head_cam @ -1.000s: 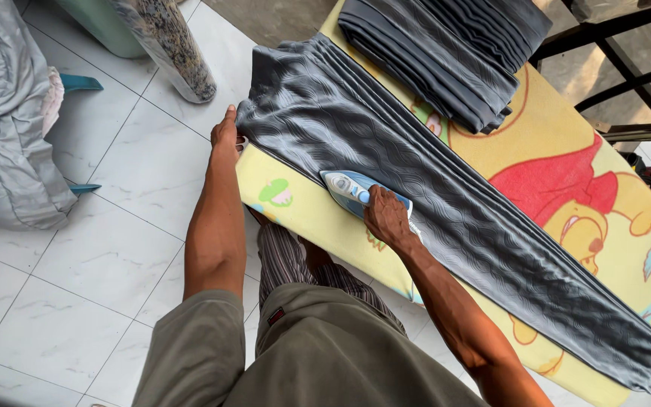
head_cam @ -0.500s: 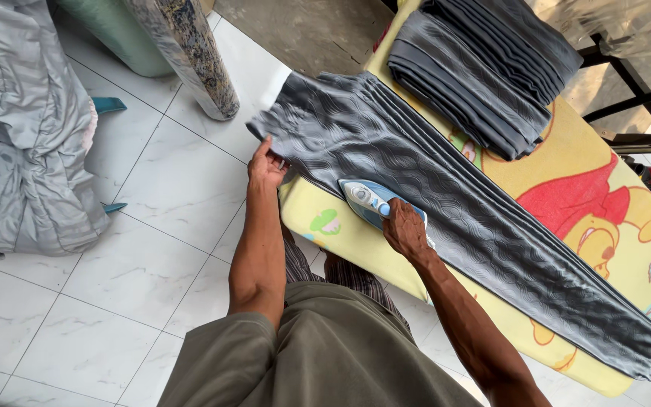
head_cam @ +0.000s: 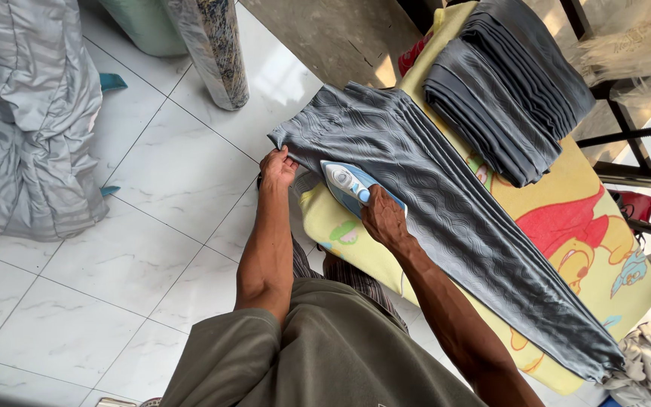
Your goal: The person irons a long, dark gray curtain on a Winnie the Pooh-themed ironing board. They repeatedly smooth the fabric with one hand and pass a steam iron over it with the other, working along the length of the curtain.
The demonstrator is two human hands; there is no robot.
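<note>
Right hand (head_cam: 383, 218) on iron (head_cam: 346, 183)

Head-worn view, steeply down, close over ironing board (head_cam: 559, 226)

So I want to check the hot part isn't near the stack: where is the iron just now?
In the head view the iron sits mid-frame under the right hand, on the grey trousers near the waist, beside the left hand.
</note>
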